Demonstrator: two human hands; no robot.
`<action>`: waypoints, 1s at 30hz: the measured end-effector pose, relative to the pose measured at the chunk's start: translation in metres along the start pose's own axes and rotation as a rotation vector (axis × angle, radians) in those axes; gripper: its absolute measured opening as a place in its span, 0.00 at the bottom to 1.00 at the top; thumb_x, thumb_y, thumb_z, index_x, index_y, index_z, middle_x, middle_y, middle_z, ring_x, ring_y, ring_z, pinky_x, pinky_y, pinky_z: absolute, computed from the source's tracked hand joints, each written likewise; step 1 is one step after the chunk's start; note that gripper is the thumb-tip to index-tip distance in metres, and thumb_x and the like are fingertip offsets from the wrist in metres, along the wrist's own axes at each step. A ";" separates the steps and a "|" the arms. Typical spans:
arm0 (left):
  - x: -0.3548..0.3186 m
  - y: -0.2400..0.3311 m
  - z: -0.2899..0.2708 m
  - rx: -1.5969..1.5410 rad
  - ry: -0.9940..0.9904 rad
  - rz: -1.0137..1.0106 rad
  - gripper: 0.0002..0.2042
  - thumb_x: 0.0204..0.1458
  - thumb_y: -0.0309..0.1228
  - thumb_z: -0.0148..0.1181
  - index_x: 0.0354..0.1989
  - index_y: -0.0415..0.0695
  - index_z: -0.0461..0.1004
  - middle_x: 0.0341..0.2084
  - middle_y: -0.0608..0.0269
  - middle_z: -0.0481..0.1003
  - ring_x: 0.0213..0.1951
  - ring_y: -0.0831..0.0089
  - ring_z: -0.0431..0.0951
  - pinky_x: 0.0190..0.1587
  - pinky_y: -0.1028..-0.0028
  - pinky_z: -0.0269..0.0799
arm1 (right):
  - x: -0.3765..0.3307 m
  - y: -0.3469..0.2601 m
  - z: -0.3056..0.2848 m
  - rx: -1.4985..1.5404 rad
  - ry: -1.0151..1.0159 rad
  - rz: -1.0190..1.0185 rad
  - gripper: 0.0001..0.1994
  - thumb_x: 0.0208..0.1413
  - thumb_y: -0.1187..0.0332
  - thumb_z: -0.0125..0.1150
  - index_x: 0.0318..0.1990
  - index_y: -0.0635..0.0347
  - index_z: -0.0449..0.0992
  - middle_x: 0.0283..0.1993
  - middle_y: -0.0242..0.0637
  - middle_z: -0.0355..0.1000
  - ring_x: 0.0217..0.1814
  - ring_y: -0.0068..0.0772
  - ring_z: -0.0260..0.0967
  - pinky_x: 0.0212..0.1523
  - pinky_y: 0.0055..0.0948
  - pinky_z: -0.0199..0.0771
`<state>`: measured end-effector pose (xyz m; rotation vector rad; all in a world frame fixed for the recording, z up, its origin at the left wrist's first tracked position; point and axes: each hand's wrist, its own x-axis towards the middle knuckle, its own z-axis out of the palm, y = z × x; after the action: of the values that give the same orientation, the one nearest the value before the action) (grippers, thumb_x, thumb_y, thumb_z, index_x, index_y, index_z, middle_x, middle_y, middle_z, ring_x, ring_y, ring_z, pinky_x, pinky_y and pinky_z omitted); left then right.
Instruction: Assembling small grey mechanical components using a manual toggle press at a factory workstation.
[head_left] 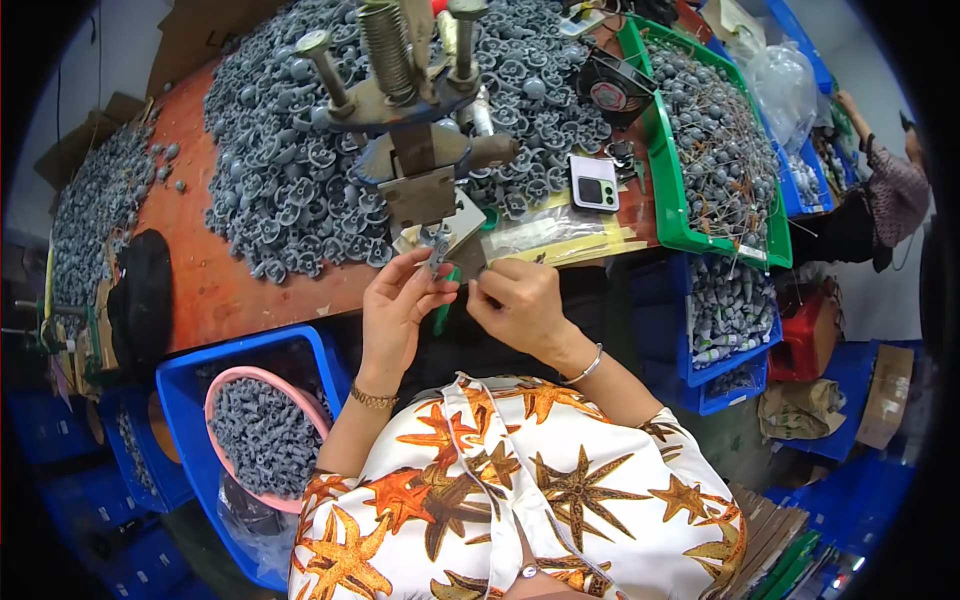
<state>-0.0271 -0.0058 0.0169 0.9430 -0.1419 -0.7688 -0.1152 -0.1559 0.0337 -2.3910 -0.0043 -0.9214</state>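
Observation:
My left hand (400, 300) pinches a small grey metal part (438, 252) at the front of a hand press (410, 120) that stands on the orange table (215, 270). Just to its right, my right hand (520, 300) has its fingers closed near the same spot, at the press's base plate (462, 232); what it holds is too small to tell. A large heap of grey plastic parts (290, 160) surrounds the press.
A green tray (668, 190) of grey parts with wires sits at the right, a flip phone (594, 183) beside it. Blue bins (185, 385) below hold a pink basin (222, 392) of grey parts. Another person (895, 185) works far right.

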 end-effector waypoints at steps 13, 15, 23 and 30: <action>-0.010 -0.007 0.009 0.828 -0.231 0.454 0.11 0.55 0.19 0.49 0.43 0.37 0.76 0.29 0.62 0.72 0.25 0.80 0.70 0.26 0.81 0.64 | -0.027 0.017 -0.002 0.543 -0.256 0.299 0.12 0.55 0.65 0.58 0.24 0.62 0.74 0.19 0.37 0.68 0.17 0.29 0.62 0.19 0.27 0.59; -0.009 -0.009 0.014 1.003 -0.263 0.582 0.14 0.52 0.17 0.51 0.46 0.39 0.75 0.32 0.58 0.71 0.28 0.75 0.71 0.29 0.79 0.65 | -0.031 0.016 -0.006 0.942 -0.364 0.746 0.16 0.61 0.60 0.52 0.25 0.60 0.74 0.18 0.28 0.66 0.17 0.17 0.58 0.18 0.20 0.54; -0.007 -0.018 -0.009 1.257 -0.066 1.010 0.12 0.58 0.29 0.51 0.45 0.35 0.75 0.20 0.60 0.69 0.22 0.71 0.68 0.24 0.74 0.61 | -0.035 0.021 0.012 1.337 -0.306 0.888 0.08 0.60 0.62 0.56 0.36 0.56 0.72 0.21 0.25 0.65 0.17 0.10 0.53 0.17 0.13 0.48; -0.012 -0.004 -0.026 0.201 0.104 0.344 0.15 0.63 0.34 0.43 0.49 0.37 0.72 0.16 0.67 0.72 0.17 0.84 0.66 0.21 0.86 0.63 | -0.028 0.032 0.017 0.652 -0.263 0.509 0.06 0.57 0.69 0.55 0.36 0.63 0.71 0.28 0.30 0.69 0.27 0.17 0.66 0.30 0.20 0.67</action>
<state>-0.0264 0.0185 0.0009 1.1111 -0.2859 -0.3913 -0.1197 -0.1683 -0.0102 -1.7561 0.1690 -0.2933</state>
